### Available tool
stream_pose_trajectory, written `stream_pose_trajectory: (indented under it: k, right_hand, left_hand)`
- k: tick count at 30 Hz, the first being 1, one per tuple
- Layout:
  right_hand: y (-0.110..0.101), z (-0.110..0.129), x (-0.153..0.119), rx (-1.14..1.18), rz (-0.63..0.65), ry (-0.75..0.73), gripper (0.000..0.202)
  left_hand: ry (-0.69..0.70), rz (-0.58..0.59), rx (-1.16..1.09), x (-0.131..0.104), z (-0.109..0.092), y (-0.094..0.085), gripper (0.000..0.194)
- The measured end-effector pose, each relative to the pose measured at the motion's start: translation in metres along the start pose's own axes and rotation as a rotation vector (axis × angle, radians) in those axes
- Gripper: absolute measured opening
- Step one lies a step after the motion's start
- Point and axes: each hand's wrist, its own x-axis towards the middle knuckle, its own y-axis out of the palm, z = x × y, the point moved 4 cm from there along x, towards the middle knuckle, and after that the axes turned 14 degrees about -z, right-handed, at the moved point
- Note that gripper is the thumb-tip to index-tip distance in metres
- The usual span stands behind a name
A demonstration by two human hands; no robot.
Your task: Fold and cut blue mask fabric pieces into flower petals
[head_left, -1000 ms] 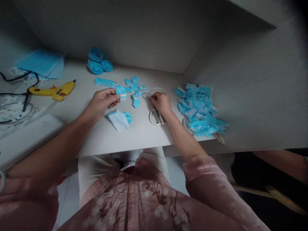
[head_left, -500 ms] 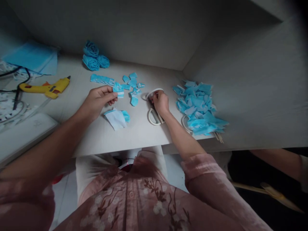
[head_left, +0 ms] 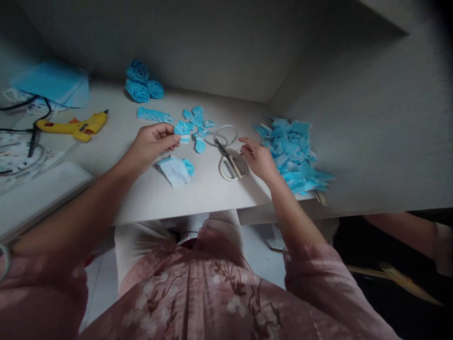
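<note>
Above the pale tabletop (head_left: 208, 200), my left hand (head_left: 152, 144) has it: thumb below, index finger curled over the top, a small blue and white piece (head_left: 183, 131) pinched tight at the fingertips! That forearm slants up from the lower left, knuckles upward, the remaining fingers tucked in under the index. And over on the other side, my right hand (head_left: 257, 158) hovers just beside the scissors (head_left: 230, 165), fingers loosely bent, the index reaching out leftward, a narrow gap between it and the thumb. That forearm leans in from the lower right, passing in front of the heap of blue scraps (head_left: 292, 141). The scissors lie flat, handles toward me, blades aimed up and left at a white ring (head_left: 236, 136). Cut blue bits (head_left: 198, 120) sit just beyond my pinched piece, a folded white and blue scrap (head_left: 175, 171) nearer my body!
</note>
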Motion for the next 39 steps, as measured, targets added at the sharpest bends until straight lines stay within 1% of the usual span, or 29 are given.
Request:
stream_pose_trajectory:
  k: [2,3,5,8,10,11,12,14,17,19,21,25,29,32,35,37,38,39]
  right_hand:
    - [-0.002,-0.005,-0.011,-0.098,-0.006,0.031,0.052]
    - [-0.001,-0.005,-0.016,-0.148,-0.002,0.048,0.053]
    - [0.004,-0.004,-0.021,-0.217,0.006,0.074,0.054]
    - [0.013,0.002,-0.021,-0.273,0.000,0.107,0.054]
    - [0.018,0.006,-0.019,-0.288,-0.005,0.110,0.054]
    - [0.019,0.008,-0.017,-0.286,-0.009,0.107,0.054]
    - [0.019,0.009,-0.016,-0.274,-0.015,0.101,0.054]
    - [0.016,0.008,-0.013,-0.233,-0.023,0.111,0.054]
    - [0.008,0.000,-0.013,-0.139,-0.029,0.159,0.054]
    - [0.005,-0.004,-0.015,-0.100,-0.026,0.175,0.056]
    - [0.004,-0.006,-0.017,-0.099,-0.019,0.174,0.056]
    - [0.008,-0.001,-0.019,-0.160,-0.016,0.203,0.057]
    - [0.014,0.005,-0.020,-0.252,0.005,0.262,0.056]
    - [0.014,0.009,-0.021,-0.284,0.023,0.250,0.053]
    - [0.007,0.009,-0.018,-0.237,0.021,0.240,0.054]
    - [0.000,0.002,-0.009,-0.171,-0.007,0.267,0.055]
    - [-0.005,-0.004,-0.002,-0.127,-0.050,0.294,0.054]
    - [-0.009,-0.011,0.005,-0.081,-0.123,0.325,0.052]
  left_hand:
    - [0.037,0.080,0.067,-0.008,-0.009,0.007,0.017]
    - [0.062,0.145,0.099,-0.014,-0.015,0.012,0.017]
    - [0.144,0.297,0.181,-0.029,-0.029,0.024,0.016]
    - [0.288,0.550,0.298,-0.054,-0.045,0.048,0.014]
    - [0.386,0.708,0.337,-0.069,-0.047,0.066,0.012]
    - [0.444,0.755,0.358,-0.075,-0.046,0.075,0.011]
    - [0.499,0.779,0.392,-0.078,-0.042,0.084,0.012]
    - [0.588,0.781,0.486,-0.081,-0.031,0.101,0.013]
    - [0.659,0.783,0.624,-0.082,-0.012,0.122,0.013]
    - [0.691,0.791,0.702,-0.083,-0.006,0.133,0.015]
    - [0.716,0.793,0.765,-0.086,-0.005,0.138,0.018]
    - [0.717,0.769,0.858,-0.098,-0.009,0.139,0.021]
    - [0.708,0.711,0.827,-0.106,-0.006,0.133,0.021]
    - [0.697,0.654,0.785,-0.103,-0.001,0.131,0.021]
    - [0.677,0.652,0.806,-0.097,0.003,0.133,0.020]
    - [0.681,0.671,0.814,-0.092,0.003,0.135,0.021]
    - [0.687,0.680,0.809,-0.090,0.002,0.136,0.021]
    - [0.692,0.688,0.801,-0.088,0.001,0.136,0.020]
